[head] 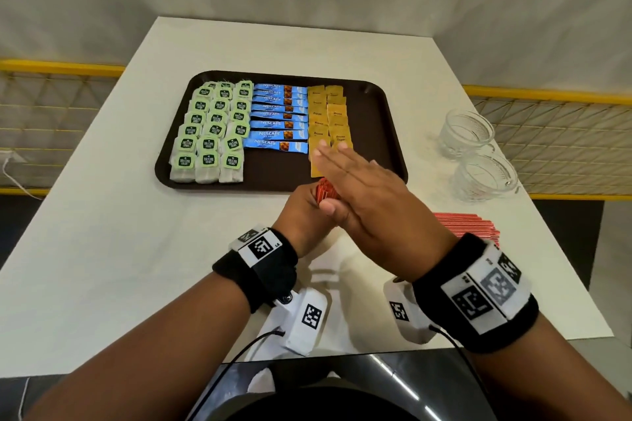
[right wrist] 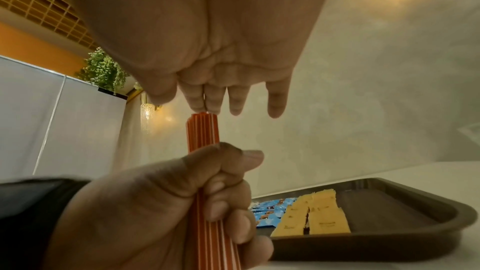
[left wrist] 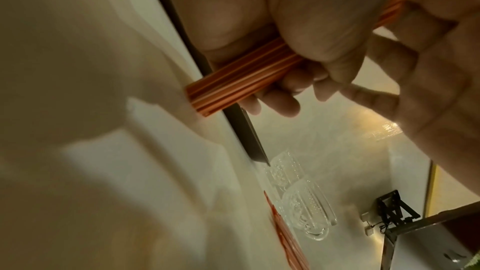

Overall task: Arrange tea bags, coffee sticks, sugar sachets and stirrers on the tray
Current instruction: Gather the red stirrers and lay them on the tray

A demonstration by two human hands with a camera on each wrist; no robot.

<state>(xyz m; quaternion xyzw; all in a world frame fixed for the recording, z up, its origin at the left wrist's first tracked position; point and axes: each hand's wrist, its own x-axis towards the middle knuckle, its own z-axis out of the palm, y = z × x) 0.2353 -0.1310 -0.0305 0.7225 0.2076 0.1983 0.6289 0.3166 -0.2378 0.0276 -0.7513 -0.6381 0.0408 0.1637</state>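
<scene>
My left hand grips an upright bundle of red-and-white stirrers just in front of the dark tray. The right wrist view shows that left hand wrapped round the stirrers. My right hand is flat with straight fingers over the bundle's top end. On the tray lie green tea bags, blue coffee sticks and yellow sugar sachets. The left wrist view shows the stirrers in my left hand's grip.
More red stirrers lie on the white table at the right. Two glass cups stand right of the tray. The tray's right part is bare. A yellow railing runs beyond both table sides.
</scene>
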